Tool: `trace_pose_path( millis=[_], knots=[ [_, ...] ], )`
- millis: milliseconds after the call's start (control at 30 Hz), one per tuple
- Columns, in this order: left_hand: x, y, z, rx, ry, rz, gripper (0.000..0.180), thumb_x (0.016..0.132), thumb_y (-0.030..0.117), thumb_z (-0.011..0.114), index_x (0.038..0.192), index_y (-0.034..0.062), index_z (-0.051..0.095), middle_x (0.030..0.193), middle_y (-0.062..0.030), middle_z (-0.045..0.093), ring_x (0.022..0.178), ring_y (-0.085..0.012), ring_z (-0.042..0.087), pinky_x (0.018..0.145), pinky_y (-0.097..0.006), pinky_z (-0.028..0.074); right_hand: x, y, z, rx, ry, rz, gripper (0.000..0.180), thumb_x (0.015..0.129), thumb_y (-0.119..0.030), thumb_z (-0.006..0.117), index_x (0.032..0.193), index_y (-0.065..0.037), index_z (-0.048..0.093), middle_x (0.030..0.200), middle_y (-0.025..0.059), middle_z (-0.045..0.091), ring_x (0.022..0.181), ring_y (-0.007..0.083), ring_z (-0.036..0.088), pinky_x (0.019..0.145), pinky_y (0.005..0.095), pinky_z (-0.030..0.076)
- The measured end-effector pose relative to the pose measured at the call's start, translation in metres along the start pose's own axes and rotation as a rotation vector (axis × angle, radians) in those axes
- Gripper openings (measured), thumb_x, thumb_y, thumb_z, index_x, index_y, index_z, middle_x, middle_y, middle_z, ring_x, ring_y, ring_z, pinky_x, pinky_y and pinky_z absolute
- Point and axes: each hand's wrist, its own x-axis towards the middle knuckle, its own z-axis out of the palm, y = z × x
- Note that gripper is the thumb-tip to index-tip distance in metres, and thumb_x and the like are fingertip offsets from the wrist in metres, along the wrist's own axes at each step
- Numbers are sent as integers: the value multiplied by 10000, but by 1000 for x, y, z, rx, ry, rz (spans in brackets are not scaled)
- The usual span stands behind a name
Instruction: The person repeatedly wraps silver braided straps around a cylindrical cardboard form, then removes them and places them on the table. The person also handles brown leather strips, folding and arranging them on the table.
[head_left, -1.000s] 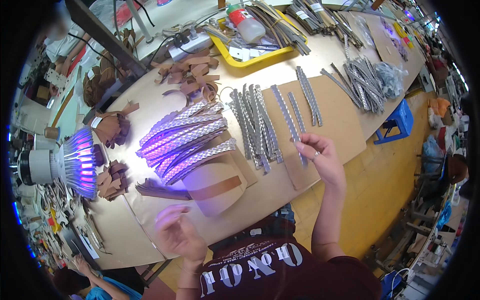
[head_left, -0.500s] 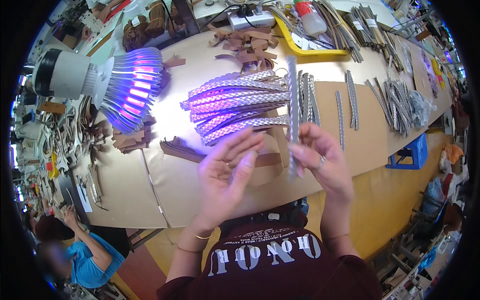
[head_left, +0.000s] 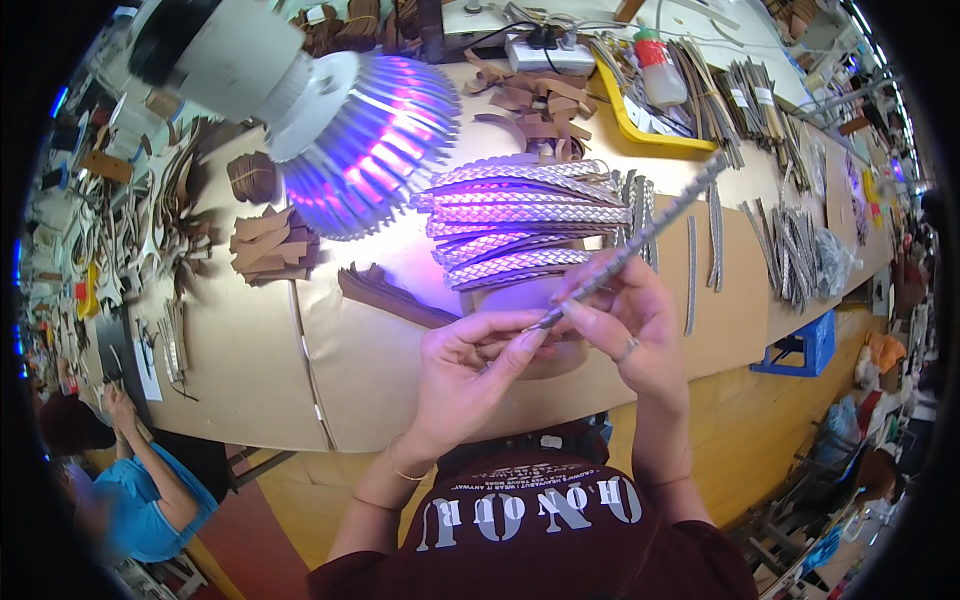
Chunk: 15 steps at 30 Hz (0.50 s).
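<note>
A narrow grey braided strap (head_left: 668, 217) slants up to the right between my hands, above the table's near side. My right hand (head_left: 640, 325) is closed round its lower part, thumb and fingers pinching it. My left hand (head_left: 472, 368) is closed too, its thumb and fingertips at the strap's lower end. Just beyond my hands lies a bundle of silvery braided straps (head_left: 530, 215), lit violet at its left. More grey braided straps (head_left: 640, 200) lie against its right end, partly hidden by the held strap.
A large finned lamp (head_left: 370, 140) hangs over the table at left. Brown strips (head_left: 545, 105) lie behind the bundle, near a yellow tray (head_left: 660, 140) with a bottle (head_left: 660, 72). Single straps (head_left: 692, 275) rest at right on cardboard. A person in blue (head_left: 160, 505) works at lower left.
The strap has tilted from upright to slanting right. My left hand has gone from open fingers to closing on its lower end. The view has shifted, bringing the lamp nearer the middle.
</note>
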Motion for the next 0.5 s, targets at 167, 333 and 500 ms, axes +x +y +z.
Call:
trace_pose_path(
  millis=[167, 333, 500],
  knots=[
    [6, -6, -25, 691, 76, 539, 301, 861, -49, 663, 1159, -59, 622, 1047, -155, 695, 968, -182, 673, 856, -288, 553, -12, -5, -16, 79, 102, 49, 237, 893, 2, 633, 1096, 6, 512, 1004, 122, 614, 841, 182, 666, 749, 293, 570],
    [-2, -7, -25, 156, 157, 222, 452, 858, -57, 657, 1289, -39, 522, 1095, -164, 674, 1032, -198, 654, 872, -297, 548, -9, 6, -16, 129, 172, 67, 155, 927, -19, 601, 1055, 3, 516, 997, 135, 621, 808, 187, 678, 734, 308, 591],
    [1, -8, -33, -11, 183, 199, 469, 867, -76, 623, 1305, -43, 455, 1141, -193, 642, 1035, -220, 650, 876, -295, 552, -2, 8, 5, 95, 174, 139, 210, 937, 4, 558, 1136, -21, 497, 1019, 122, 589, 833, 188, 664, 743, 292, 600]
  ],
)
